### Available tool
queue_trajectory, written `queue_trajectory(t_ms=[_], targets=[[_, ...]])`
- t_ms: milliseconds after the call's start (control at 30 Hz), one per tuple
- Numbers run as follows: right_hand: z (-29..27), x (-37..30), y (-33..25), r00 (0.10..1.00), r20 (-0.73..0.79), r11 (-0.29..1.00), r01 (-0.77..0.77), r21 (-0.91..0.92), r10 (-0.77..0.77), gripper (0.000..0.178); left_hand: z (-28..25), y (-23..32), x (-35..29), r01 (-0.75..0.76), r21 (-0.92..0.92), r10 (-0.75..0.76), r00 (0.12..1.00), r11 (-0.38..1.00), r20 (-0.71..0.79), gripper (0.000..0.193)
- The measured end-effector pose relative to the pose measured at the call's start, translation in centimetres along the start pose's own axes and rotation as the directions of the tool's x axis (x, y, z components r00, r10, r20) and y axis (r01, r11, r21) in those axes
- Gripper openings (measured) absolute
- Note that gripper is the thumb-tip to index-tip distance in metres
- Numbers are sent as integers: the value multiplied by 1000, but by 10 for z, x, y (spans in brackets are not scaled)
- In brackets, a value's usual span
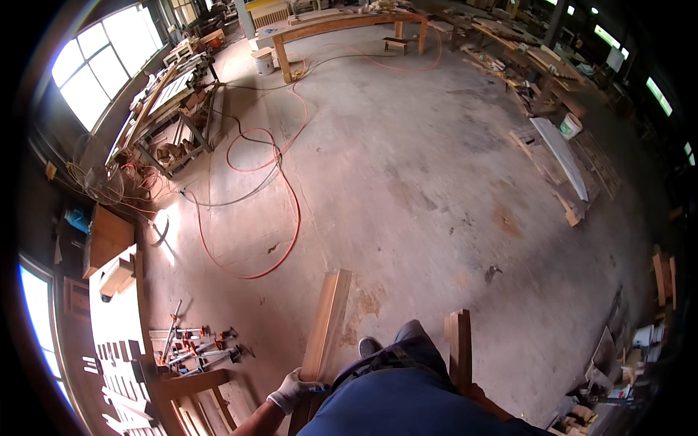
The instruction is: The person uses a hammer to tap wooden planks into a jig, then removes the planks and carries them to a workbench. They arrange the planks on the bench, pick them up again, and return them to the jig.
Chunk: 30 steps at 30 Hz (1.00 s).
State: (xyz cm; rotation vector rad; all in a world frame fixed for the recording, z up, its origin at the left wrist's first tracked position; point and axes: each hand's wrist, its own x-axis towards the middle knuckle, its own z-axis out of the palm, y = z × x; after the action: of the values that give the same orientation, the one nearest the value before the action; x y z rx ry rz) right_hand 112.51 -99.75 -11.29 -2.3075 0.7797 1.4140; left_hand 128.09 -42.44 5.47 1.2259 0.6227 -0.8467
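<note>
At my left side, my left hand (296, 390) in a pale work glove with dark fingertips is closed around a long brown wooden board (327, 316), which points forward over the floor. On my right, a shorter-looking brown wooden beam (459, 349) sticks out beside my hip, its rear end hidden by my body. My right hand (476, 393) is against this beam and appears to grip it; most of its fingers are out of sight behind my blue shirt.
Several bar clamps (200, 347) lie at the left, beside a workbench (116, 305) with wood pieces. A red hose (297, 218) loops across the concrete floor ahead. A long wooden table (342, 27) stands at the far end; a white bucket (571, 126) and planks are right.
</note>
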Motion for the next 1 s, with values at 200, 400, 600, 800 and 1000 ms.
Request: queue_trajectory(t_ms=[200,400,600,800,1000], targets=[[-17,199,-3,995,58,993,71,92,-76,64,8,134,125,7,12,-6,998,1000,-68,65],[-257,299,-157,970,129,978,202,56,-207,70,7,270,246,-52,-17,50,992,998,-116,68],[-594,282,-375,984,-111,990,139,21,-136,102,51,434,321,-120,-32,111,970,992,-215,66],[-767,398,-514,988,-82,990,136,36,-133,126,34,566,443,-126,-46,111,963,991,-245,66],[-852,448,-602,982,-57,979,184,87,-180,124,15,775,553,-115,7,114,976,993,-187,70]])
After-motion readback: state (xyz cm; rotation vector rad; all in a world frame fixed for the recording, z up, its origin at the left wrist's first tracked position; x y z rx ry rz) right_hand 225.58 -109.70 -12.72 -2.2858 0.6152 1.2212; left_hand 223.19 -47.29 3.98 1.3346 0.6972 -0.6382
